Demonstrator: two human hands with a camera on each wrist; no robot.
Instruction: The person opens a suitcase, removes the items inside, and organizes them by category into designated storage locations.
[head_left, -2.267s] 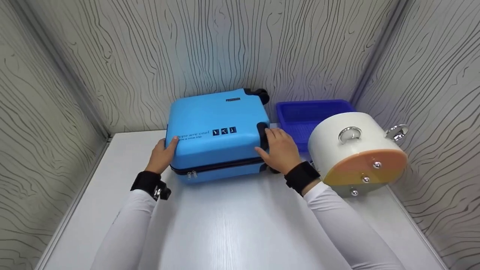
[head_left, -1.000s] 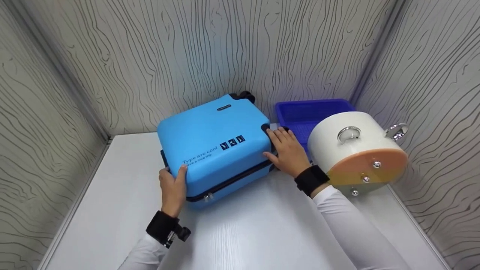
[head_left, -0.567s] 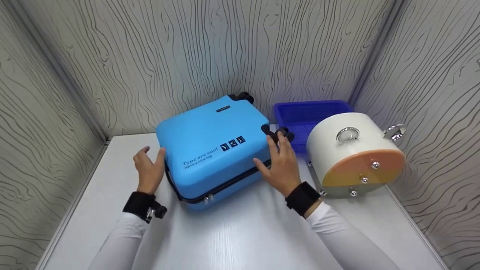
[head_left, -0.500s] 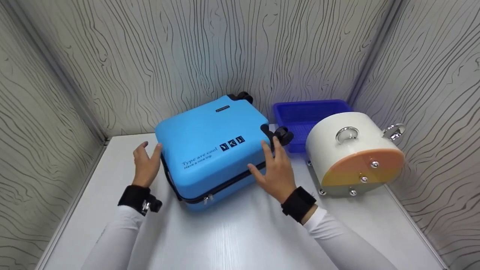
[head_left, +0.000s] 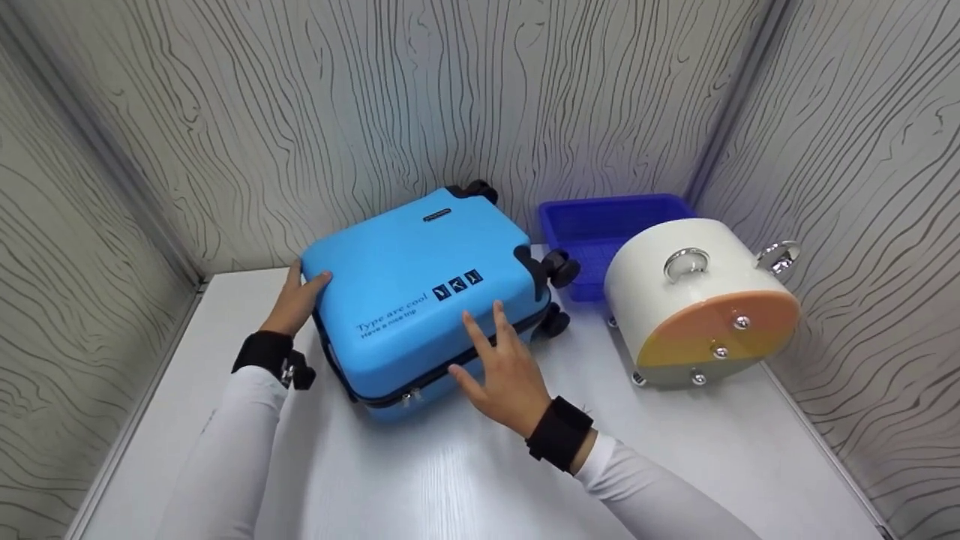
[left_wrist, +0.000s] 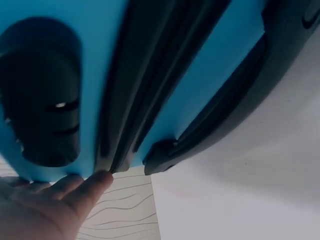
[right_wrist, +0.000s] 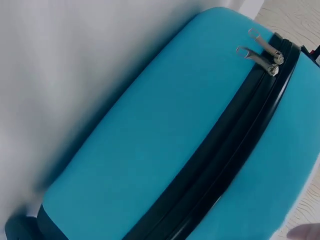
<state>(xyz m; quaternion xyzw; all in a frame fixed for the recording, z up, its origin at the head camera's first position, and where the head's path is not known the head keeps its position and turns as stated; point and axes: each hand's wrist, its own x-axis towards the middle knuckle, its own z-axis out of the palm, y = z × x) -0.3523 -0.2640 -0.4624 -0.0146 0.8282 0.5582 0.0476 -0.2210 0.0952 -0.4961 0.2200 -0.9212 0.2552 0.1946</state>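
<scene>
A light blue hard-shell suitcase (head_left: pixel 420 277) lies flat on the white table, turned at an angle, its wheels (head_left: pixel 559 268) pointing right. My left hand (head_left: pixel 295 300) is at its far left corner, thumb over the top edge. In the left wrist view the fingers (left_wrist: pixel 82 197) lie straight against the suitcase's end, beside a black oval fitting (left_wrist: pixel 40 100) and a black carry handle (left_wrist: pixel 225 115). With fingers spread, my right hand (head_left: pixel 510 379) hovers by the near side, overlapping the zip seam. Two zip pulls (right_wrist: pixel 262 57) sit together near the left end of that seam.
A blue plastic basket (head_left: pixel 615 202) stands at the back right. In front of it is a cream drum-shaped box (head_left: pixel 667 262) with an orange, yellow and green face, silver knobs and ring handles. Patterned panels (head_left: pixel 420 97) wall in the table (head_left: pixel 442 480).
The suitcase has swung its left end towards me, then both hands let go. My left hand has moved to the far left corner; my right hand has drawn left from the wheel corner.
</scene>
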